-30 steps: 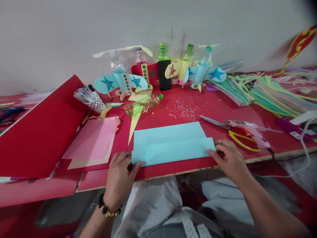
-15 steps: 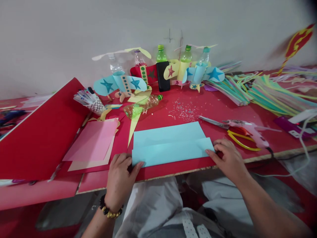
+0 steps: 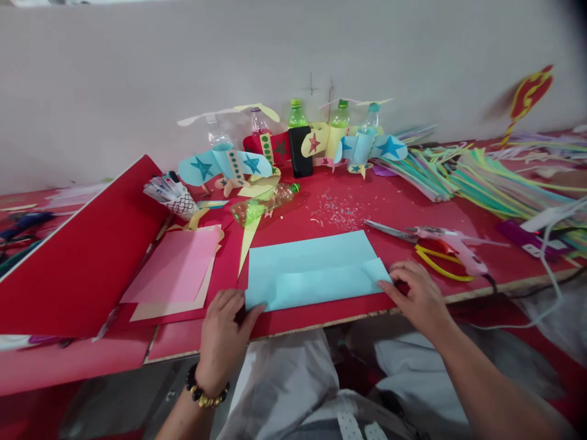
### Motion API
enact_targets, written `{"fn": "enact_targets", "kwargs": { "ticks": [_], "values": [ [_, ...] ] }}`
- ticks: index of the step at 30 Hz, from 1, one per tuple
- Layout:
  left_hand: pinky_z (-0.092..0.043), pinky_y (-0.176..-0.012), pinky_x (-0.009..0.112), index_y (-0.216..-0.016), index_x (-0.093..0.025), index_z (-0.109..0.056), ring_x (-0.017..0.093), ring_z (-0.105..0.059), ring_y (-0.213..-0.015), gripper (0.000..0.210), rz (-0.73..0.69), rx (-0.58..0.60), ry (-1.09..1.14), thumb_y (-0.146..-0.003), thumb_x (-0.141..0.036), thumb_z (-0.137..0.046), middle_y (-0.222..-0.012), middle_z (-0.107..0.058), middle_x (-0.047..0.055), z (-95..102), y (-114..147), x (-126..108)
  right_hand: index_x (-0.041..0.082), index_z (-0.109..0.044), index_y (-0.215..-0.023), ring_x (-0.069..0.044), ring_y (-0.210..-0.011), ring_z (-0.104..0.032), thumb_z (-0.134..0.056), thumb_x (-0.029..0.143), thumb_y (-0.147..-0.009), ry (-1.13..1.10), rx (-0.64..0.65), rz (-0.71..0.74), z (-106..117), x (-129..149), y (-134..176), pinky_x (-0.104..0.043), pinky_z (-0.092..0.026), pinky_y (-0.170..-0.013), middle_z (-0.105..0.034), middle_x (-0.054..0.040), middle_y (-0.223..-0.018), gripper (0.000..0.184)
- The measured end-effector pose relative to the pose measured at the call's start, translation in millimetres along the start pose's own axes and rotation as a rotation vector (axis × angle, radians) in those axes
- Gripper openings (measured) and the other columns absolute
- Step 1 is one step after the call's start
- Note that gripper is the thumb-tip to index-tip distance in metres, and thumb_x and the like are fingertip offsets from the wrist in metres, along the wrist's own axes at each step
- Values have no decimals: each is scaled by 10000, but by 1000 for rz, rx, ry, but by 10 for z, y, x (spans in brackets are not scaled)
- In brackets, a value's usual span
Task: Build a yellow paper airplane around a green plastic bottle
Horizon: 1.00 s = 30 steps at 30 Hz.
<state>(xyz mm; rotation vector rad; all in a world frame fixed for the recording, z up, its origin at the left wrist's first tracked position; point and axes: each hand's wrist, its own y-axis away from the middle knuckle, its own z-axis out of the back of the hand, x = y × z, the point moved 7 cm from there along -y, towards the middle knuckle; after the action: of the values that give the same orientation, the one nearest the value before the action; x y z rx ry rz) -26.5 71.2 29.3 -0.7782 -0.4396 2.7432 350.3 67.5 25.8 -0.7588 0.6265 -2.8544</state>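
Note:
A light blue sheet of paper (image 3: 312,250) lies on the red table, its near part folded over into a long flap. My left hand (image 3: 224,333) pinches the near left corner of this fold between thumb and fingers. At the right end of the flap, my right hand (image 3: 415,299) grips the paper the same way, thumb on top. Scissors with yellow handles (image 3: 440,263) and a pink glue gun (image 3: 452,241) lie just beyond my right hand. Pink paper (image 3: 177,263) rests on other sheets left of the blue sheet.
Bottle airplanes with paper wings (image 3: 224,165) and a black phone (image 3: 301,153) stand along the wall. A loose plastic bottle (image 3: 263,205) lies before them. At left are a pen cup (image 3: 178,201) and a leaning red board (image 3: 87,263); colourful strips (image 3: 495,180) lie right.
The camera view has shifted slightly, so the table items sit a little lower in the picture. Both hands stay on the fold's ends, and the flap's surface looks slightly more bent at the left.

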Motion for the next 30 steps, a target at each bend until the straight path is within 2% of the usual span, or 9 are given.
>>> {"fn": "enact_targets", "kwargs": {
  "ticks": [5, 9, 12, 16, 19, 24, 30],
  "values": [
    [-498, -757, 304, -838, -211, -636, 190, -614, -843, 40, -29, -31, 207, -871, -215, -614, -861, -672, 34, 61, 31, 11, 248, -616, -892, -240, -952, -610, -632, 300, -860, -211, 34, -5, 77, -25, 39, -393, -492, -848, -660, -65, -990, 63],
    [-517, -764, 312, -881, -231, -672, 205, -640, -874, 150, -102, 49, 252, -773, -129, -651, -900, -711, 30, 39, 34, -11, 254, -643, -850, -244, -961, -642, -690, 227, -774, -323, 97, 91, 131, -6, 89, -384, -509, -845, -697, -63, -1012, 94],
    [-530, -755, 318, -855, -236, -698, 211, -650, -867, 153, -124, 93, 257, -729, -150, -703, -904, -721, 35, 25, 28, -26, 252, -673, -842, -255, -972, -646, -701, 217, -742, -310, 126, 129, 149, -8, 127, -393, -511, -840, -704, -75, -1031, 110],
    [-544, -766, 322, -806, -234, -725, 197, -659, -861, 112, -103, 91, 257, -814, -181, -626, -900, -717, 46, 47, 16, -40, 249, -697, -815, -253, -998, -643, -679, 265, -800, -289, 143, 74, 140, -19, 145, -401, -511, -860, -705, -78, -1055, 29],
    [-544, -774, 332, -804, -232, -728, 198, -656, -856, 138, -78, 94, 207, -871, -284, -619, -894, -710, 47, 34, 16, -31, 243, -703, -820, -249, -985, -640, -657, 345, -845, -276, 127, 5, 118, -30, 131, -401, -513, -862, -703, -75, -1029, 114],
    [-538, -807, 368, -790, -183, -704, 234, -653, -889, 324, -19, 50, 52, -908, -455, -573, -931, -695, 90, 3, 1, 0, 218, -632, -678, -246, -978, -617, -638, 387, -856, -165, 85, -49, 75, -75, 102, -395, -499, -861, -670, -75, -1032, 245],
    [-535, -793, 362, -777, -162, -676, 227, -654, -851, 393, 2, 51, -36, -932, -486, -515, -1004, -667, 109, -29, -19, -11, 217, -539, -623, -245, -981, -590, -616, 401, -868, -102, 66, -34, 59, -79, 83, -397, -482, -856, -650, -77, -1018, 316]
  ]
}}
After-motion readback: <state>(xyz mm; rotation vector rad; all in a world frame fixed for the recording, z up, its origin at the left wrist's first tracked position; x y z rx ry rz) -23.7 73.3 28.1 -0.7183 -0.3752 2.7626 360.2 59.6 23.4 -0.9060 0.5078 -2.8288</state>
